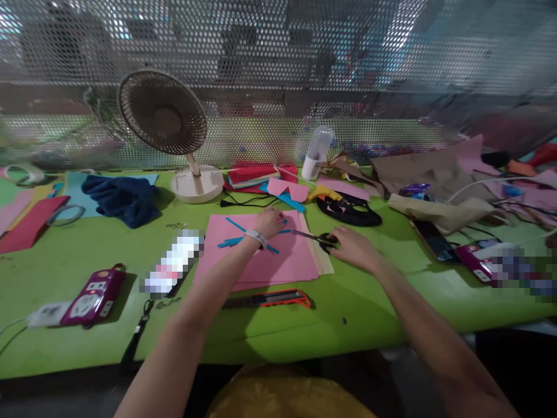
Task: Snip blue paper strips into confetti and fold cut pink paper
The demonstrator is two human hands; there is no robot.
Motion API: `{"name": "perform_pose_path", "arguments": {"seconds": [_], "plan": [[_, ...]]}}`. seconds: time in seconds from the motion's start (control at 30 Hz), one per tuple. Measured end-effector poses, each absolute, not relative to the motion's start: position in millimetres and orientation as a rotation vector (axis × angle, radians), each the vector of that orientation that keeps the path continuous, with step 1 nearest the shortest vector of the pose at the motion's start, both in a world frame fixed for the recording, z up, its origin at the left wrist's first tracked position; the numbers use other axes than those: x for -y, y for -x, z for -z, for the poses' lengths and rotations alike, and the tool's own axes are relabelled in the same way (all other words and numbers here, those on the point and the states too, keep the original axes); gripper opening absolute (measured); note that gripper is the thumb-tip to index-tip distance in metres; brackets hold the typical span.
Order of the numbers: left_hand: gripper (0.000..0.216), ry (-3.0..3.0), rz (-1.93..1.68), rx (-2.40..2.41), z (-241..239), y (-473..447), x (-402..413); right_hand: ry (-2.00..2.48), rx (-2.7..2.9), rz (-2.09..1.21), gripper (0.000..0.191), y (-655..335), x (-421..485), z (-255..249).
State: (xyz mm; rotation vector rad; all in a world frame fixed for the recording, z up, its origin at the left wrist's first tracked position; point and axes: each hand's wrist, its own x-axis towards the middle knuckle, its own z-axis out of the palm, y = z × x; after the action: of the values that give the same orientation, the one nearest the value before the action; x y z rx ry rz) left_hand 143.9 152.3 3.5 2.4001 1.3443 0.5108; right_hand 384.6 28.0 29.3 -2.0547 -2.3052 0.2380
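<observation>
Blue strips [230,241] around left hand [268,222], scissors [327,241] in right hand [351,247]

black scissors [312,237], pointing left over stacked pink sheets [287,268] | narrow blue strips [230,242] strewn atop

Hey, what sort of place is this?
Probably a paper-craft workspace: pink paper sheets and a utility knife lie on the green table, and the right hand holds scissors.
</observation>
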Motion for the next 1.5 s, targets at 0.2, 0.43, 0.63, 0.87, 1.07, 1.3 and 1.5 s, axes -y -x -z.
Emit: {"name": "perform_pose_path", "arguments": {"seconds": [0.2,0.43,0.63,0.87,1.07,1.3,1.5], "plan": [[0.010,-2.371,-0.506,-1.343,-13,-145,-152,2.086,2.317,-0.367,0.021,-385,-40,-34],[0.016,-2.323,-0.758,-1.305,-79,-103,-146,2.083,2.247,-0.636,0.014,-394,-52,-34],[0.033,-1.779,-1.030,-1.018,-121,-52,-106,1.910,2.034,-0.932,0.011,-408,-52,-32],[0.032,-1.629,-1.225,-1.045,-108,-20,-69,1.746,1.718,-0.582,0.036,-378,-98,-17],[0.029,-1.518,-0.989,-1.081,-63,-3,-55,1.758,1.587,-0.203,0.039,-362,-145,-16],[0.035,-1.443,-0.844,-1.180,-36,1,-47,1.746,1.620,-0.021,0.038,-362,-169,-9],[0.039,-1.489,-0.763,-1.265,-36,0,-48,1.738,1.686,0.001,0.040,-368,-195,-9]]}}
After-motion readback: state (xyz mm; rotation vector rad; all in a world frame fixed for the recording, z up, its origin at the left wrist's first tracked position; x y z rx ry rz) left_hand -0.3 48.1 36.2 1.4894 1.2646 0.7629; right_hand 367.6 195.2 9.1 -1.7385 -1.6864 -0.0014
